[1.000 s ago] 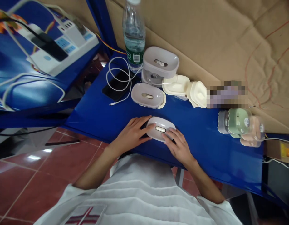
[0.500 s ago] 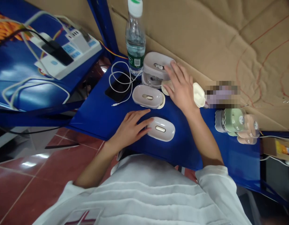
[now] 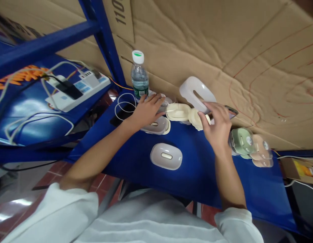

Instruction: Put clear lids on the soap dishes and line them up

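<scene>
My right hand (image 3: 218,126) grips a pale oval soap dish (image 3: 190,88) by its near end, thumb below and fingers on top. The dish is raised and tilted, with a slot in its bottom. My left hand (image 3: 148,109) lies with its fingers spread over a clear piece (image 3: 168,100) beside the bottle; whether it touches it I cannot tell. Partly under that hand is another pale dish (image 3: 155,125) with a cream edge. Cream oval pieces (image 3: 178,112) stand between my hands. A single pale dish (image 3: 166,163) lies nearer to me on the blue table (image 3: 192,172).
A water bottle (image 3: 140,79) stands at the back left, by a white cable and a dark phone (image 3: 117,118). Green (image 3: 240,140) and peach (image 3: 260,148) boxes are stacked at right. A power strip (image 3: 80,92) lies on the left table; cardboard (image 3: 171,50) lines the back.
My right hand has lifted the pale dish off the back stack and moved it right. My left hand has gone from the front dish to the back, near the bottle. The view has tilted upward.
</scene>
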`<state>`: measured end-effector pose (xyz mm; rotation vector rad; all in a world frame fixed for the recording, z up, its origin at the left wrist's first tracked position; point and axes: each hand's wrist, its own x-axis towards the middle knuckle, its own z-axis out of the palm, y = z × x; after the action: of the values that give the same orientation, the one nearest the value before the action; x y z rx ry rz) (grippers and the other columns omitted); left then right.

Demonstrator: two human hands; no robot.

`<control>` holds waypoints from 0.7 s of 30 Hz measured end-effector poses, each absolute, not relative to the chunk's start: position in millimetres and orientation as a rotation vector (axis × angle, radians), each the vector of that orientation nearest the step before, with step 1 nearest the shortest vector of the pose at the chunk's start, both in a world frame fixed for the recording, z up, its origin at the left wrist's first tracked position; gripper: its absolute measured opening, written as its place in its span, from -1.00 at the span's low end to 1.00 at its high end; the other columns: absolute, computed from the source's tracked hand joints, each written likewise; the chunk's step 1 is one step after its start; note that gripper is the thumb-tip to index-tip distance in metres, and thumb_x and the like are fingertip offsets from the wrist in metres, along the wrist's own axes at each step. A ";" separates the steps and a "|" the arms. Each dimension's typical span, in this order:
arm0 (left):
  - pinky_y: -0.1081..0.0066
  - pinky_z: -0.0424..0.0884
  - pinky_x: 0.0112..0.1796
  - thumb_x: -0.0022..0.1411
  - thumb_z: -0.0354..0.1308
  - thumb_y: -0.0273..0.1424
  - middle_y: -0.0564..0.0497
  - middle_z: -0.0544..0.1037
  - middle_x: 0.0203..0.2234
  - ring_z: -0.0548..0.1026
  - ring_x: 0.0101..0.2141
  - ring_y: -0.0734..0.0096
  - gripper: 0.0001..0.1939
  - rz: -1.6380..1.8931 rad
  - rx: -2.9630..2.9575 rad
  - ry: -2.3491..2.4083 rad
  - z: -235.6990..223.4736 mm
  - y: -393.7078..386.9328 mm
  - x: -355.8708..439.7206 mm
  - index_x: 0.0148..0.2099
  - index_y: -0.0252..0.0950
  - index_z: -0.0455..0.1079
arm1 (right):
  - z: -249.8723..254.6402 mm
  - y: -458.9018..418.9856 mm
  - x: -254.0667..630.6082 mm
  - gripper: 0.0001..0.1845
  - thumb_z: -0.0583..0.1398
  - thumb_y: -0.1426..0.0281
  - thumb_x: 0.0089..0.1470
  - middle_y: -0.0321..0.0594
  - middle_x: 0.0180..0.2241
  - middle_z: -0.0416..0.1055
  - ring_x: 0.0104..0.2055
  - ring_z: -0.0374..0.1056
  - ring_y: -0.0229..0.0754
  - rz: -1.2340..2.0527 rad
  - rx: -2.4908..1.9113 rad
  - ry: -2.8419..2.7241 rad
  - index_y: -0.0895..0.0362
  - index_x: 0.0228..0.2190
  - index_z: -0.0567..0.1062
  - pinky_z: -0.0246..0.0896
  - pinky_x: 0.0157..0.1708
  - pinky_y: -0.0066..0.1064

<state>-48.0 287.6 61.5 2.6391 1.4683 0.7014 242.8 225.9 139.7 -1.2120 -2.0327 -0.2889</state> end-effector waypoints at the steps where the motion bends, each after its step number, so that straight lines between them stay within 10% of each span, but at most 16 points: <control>1: -0.21 0.19 0.34 0.51 0.14 -0.29 -0.30 0.43 0.39 0.43 0.33 -0.19 -0.45 0.711 2.646 1.476 61.5 288.4 -45.9 0.46 -0.28 0.32 | 139.6 225.0 245.8 -0.65 0.23 0.19 0.44 -0.09 0.07 0.62 0.16 0.50 0.05 -0.284 -1.211 -2.032 0.06 0.14 0.57 0.39 0.26 0.00; 21: 0.17 0.52 -0.01 0.28 0.45 -0.59 -0.16 0.75 -0.03 0.71 -0.07 0.14 -0.51 1.492 2.596 1.588 32.8 81.7 -88.4 0.21 -0.25 0.53 | 99.3 231.4 168.9 -0.52 0.12 0.33 0.49 0.04 0.45 0.26 0.50 0.17 0.14 -0.080 -1.185 -2.338 0.07 0.35 0.42 0.15 0.42 0.17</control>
<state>-88.4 81.7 32.8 2.5956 1.5885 1.4924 168.9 231.4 99.3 -1.1855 -2.3381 -0.0795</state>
